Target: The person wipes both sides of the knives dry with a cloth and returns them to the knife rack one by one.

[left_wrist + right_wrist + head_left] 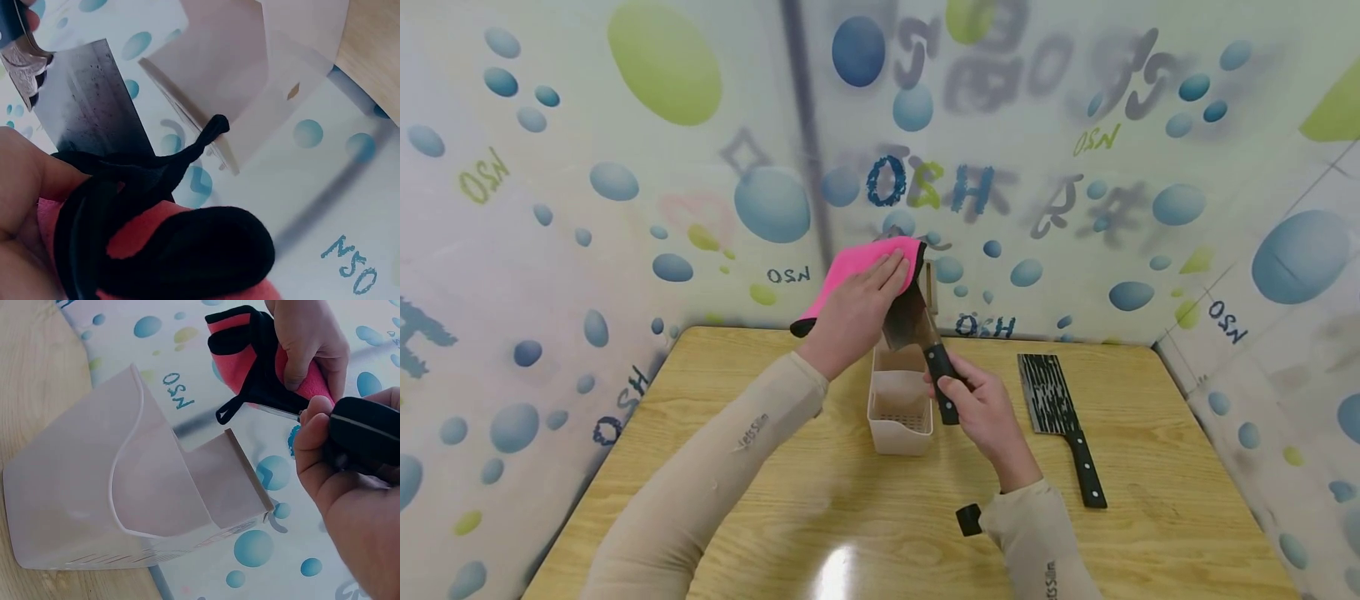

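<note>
My right hand (983, 410) grips the black riveted handle of a cleaver (942, 375), its blade pointing up and away. A pink cloth with black edging (855, 265) is folded over the far part of this blade. My left hand (856, 318) holds the cloth there, fingers on top; in the right wrist view its thumb lies on the opposite side. Bare wet-looking steel of the blade (94, 94) shows in the left wrist view, and the cloth hides the rest. Both hands are above a beige plastic holder (898, 443) on the table.
A second cleaver (1051, 400) with a black-streaked blade lies on the wooden table (760, 517) to the right. The holder has compartments and a slotted inside. A patterned wall covering (715, 183) rises behind the table. Near my right sleeve is a small black object (968, 520).
</note>
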`<move>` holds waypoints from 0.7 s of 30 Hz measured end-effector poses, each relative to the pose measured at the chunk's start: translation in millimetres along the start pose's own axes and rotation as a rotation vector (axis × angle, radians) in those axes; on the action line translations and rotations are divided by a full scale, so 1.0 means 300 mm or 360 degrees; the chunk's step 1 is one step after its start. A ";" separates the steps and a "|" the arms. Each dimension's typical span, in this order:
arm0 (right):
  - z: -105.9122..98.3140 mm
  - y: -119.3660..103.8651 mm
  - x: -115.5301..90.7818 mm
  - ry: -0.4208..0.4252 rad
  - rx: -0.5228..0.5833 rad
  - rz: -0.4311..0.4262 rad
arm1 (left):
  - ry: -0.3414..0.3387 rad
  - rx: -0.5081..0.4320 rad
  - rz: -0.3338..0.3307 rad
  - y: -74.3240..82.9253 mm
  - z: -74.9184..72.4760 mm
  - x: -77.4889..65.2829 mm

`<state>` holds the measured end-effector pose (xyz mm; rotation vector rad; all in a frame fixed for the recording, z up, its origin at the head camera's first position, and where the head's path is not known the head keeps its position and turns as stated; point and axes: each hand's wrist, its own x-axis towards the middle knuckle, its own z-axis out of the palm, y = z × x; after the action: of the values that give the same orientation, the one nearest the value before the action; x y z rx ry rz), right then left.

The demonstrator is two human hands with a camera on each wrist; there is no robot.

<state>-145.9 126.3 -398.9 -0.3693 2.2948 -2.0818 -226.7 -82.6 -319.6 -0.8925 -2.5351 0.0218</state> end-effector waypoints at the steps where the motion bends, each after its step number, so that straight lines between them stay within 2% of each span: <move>1: 0.000 -0.001 -0.001 -0.0003 0.0003 0.0001 | -0.0013 -0.0007 -0.0015 -0.003 -0.002 0.002; 12: -0.004 0.000 -0.008 -0.0052 0.0046 -0.0011 | -0.0123 -0.0047 -0.0165 -0.033 -0.010 0.029; 21: -0.009 -0.003 -0.014 -0.0068 0.0098 0.0003 | -0.0176 -0.0146 -0.0298 -0.049 -0.015 0.038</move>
<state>-142.3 129.7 -398.5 -0.4053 2.2012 -2.1164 -241.5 -88.0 -308.4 -0.7017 -2.7323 -0.1064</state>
